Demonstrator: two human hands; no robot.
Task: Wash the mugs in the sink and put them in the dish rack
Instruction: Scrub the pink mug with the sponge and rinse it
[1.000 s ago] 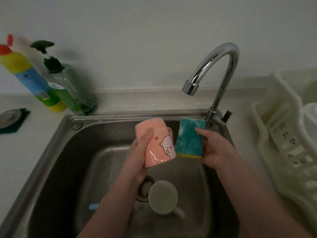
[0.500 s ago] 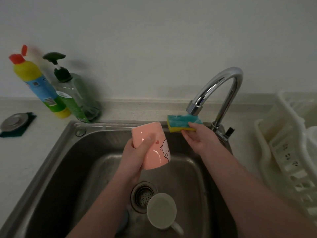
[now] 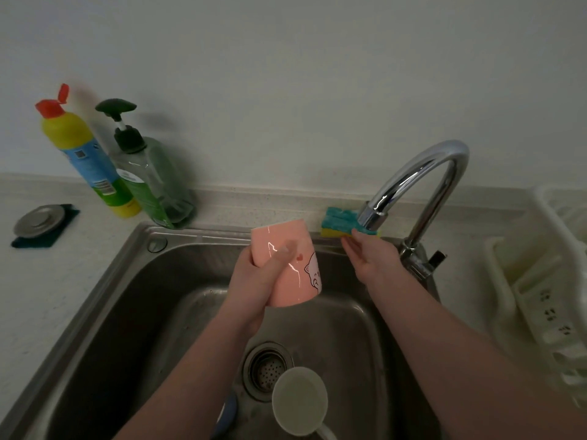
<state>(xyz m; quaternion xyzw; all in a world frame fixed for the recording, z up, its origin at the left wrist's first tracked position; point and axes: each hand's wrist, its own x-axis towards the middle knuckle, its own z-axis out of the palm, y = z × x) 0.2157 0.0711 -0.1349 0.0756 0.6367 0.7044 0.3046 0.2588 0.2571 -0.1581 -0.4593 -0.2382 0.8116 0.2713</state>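
My left hand (image 3: 251, 281) grips a pink mug (image 3: 279, 236) with a cat picture, held bottom-up over the steel sink (image 3: 127, 268). My right hand (image 3: 368, 258) reaches to the back ledge, where its straight fingertips touch a blue and yellow sponge (image 3: 338, 219) lying under the faucet spout (image 3: 422, 173). A white mug (image 3: 300, 400) lies in the sink basin beside the drain strainer (image 3: 266, 369), its mouth facing up. The white dish rack (image 3: 540, 281) stands on the counter to the right.
A yellow cleaner bottle (image 3: 85, 160) and a green pump soap bottle (image 3: 149, 182) stand at the sink's back left corner. A metal drain stopper (image 3: 39, 219) sits on a dark pad at far left. A blue object (image 3: 228, 414) shows under my left forearm.
My right hand carried the sponge away from the pink mug to the back ledge and laid it flat there. My left hand kept the mug over the sink.
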